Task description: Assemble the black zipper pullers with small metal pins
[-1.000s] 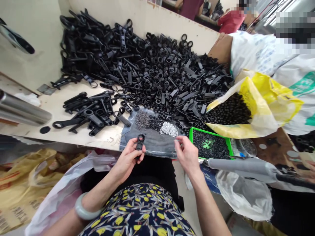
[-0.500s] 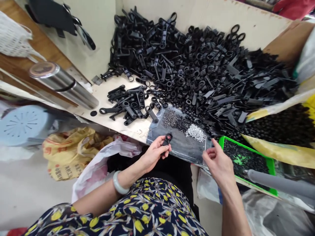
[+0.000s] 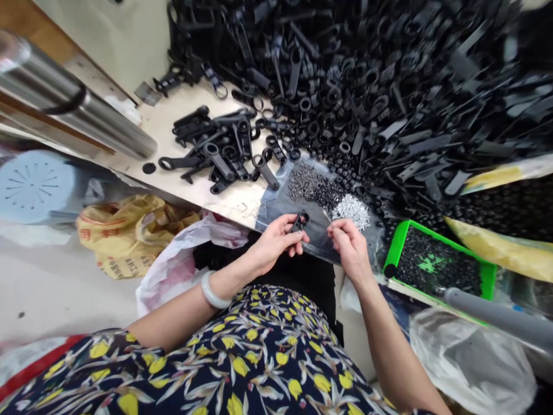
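Note:
My left hand (image 3: 280, 241) is closed on a small black plastic part with a ring-shaped end (image 3: 300, 221), held over the front of a dark plastic sheet (image 3: 317, 242). Close by on the right, my right hand (image 3: 351, 246) pinches a thin metallic piece (image 3: 327, 215), too small to name surely. Its tip points toward the black part, with a gap between them. On the sheet lie a heap of small silver pins (image 3: 352, 212), a heap of tiny black pieces (image 3: 326, 193) and a heap of brownish-grey bits (image 3: 301, 183).
A large pile of black plastic parts (image 3: 345, 92) covers the back. A smaller group of ringed black parts (image 3: 220, 158) lies left, beyond it a steel flask (image 3: 108, 124). At right are a green tray (image 3: 395, 248) and a grey-handled tool (image 3: 488, 308).
My right hand has moved left from beside the green tray toward my left hand, and the thin metallic piece now shows in its fingers. The camera view has shifted closer and lower.

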Demonstrator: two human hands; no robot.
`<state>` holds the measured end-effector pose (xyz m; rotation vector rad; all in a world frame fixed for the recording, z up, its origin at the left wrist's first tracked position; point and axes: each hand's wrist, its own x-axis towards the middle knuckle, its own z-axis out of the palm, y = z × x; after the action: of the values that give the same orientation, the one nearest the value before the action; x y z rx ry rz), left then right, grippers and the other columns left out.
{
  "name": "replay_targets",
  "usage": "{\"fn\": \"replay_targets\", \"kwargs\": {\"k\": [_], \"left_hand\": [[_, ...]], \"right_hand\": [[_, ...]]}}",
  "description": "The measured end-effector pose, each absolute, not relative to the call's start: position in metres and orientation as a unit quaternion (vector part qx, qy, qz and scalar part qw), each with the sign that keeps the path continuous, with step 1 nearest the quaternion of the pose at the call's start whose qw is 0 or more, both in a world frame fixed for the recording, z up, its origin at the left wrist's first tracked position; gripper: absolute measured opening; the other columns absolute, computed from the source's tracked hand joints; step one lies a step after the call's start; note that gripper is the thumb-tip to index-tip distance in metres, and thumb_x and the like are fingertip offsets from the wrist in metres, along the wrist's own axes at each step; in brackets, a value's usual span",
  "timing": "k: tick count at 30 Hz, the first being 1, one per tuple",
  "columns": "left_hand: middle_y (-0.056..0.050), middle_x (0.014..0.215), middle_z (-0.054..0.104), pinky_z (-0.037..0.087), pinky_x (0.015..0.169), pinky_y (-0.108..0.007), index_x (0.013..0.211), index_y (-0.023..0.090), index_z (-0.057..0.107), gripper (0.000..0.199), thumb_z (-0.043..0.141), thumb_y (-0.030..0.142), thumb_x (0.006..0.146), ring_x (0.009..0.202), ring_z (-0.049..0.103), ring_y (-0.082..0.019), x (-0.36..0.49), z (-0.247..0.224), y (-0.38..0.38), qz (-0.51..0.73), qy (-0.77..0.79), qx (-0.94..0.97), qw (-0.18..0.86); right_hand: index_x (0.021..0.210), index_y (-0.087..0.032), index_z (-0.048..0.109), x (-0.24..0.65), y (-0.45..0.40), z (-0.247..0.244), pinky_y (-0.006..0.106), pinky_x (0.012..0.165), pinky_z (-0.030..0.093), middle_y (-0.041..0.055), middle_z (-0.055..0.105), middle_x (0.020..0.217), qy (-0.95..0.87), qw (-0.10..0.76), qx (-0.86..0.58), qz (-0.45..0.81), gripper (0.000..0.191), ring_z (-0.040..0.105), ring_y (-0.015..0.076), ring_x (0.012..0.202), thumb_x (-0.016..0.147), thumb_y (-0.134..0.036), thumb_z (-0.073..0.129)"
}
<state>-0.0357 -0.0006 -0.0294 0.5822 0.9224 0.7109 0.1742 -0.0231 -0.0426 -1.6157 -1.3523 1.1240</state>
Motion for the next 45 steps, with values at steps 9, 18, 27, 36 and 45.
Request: {"fn": "replay_targets", "kwargs": {"k": [9,18,27,36,45], "left_hand": [[-0.005,0.089,0.073,0.040,0.051,-0.019,0.126,0.013,0.056,0.045,0.075,0.023,0.086,0.061,0.063,-0.008,-0.038,-0.030,0.003,0.322,0.421,0.255,0.809],[-0.005,0.089,0.072,0.041,0.052,-0.020,0.124,0.012,0.057,0.042,0.074,0.022,0.086,0.061,0.063,-0.008,-0.039,-0.031,0.003,0.324,0.414,0.271,0.806],[-0.006,0.091,0.072,0.043,0.055,-0.022,0.118,0.013,0.062,0.043,0.079,0.028,0.082,0.063,0.062,-0.010,-0.039,-0.029,0.001,0.311,0.408,0.284,0.810],[-0.005,0.092,0.072,0.025,0.044,-0.018,0.113,0.013,0.066,0.036,0.070,0.021,0.078,0.050,0.050,-0.004,-0.036,-0.028,0.003,0.297,0.437,0.302,0.793],[-0.002,0.083,0.068,0.031,0.049,-0.021,0.113,0.012,0.069,0.043,0.082,0.031,0.077,0.052,0.048,-0.004,-0.032,-0.032,0.001,0.301,0.452,0.314,0.779]], "right_hand": [[0.115,-0.027,0.060,0.165,-0.059,-0.021,0.025,0.058,0.045,-0.0025,0.064,0.079,-0.505,0.490,-0.594,0.391,0.015,0.055,0.0110,0.058,0.107,-0.037,0.052],[0.110,-0.025,0.070,0.179,-0.093,-0.013,0.027,0.060,0.050,0.0020,0.067,0.090,-0.544,0.438,-0.594,0.400,0.013,0.060,0.0122,0.065,0.103,-0.032,0.061],[0.125,-0.030,0.072,0.172,-0.066,-0.011,0.032,0.078,0.054,0.0054,0.071,0.102,-0.679,0.307,-0.565,0.355,0.027,0.068,0.0188,0.085,0.105,-0.030,0.053],[0.118,-0.031,0.075,0.172,-0.025,-0.016,0.032,0.085,0.053,0.0017,0.079,0.106,-0.751,0.195,-0.539,0.328,0.027,0.073,0.0198,0.092,0.108,-0.037,0.050],[0.114,-0.027,0.074,0.181,-0.015,-0.026,0.026,0.076,0.048,0.0019,0.078,0.097,-0.819,0.153,-0.493,0.252,0.028,0.073,0.0160,0.084,0.110,-0.035,0.048]]}}
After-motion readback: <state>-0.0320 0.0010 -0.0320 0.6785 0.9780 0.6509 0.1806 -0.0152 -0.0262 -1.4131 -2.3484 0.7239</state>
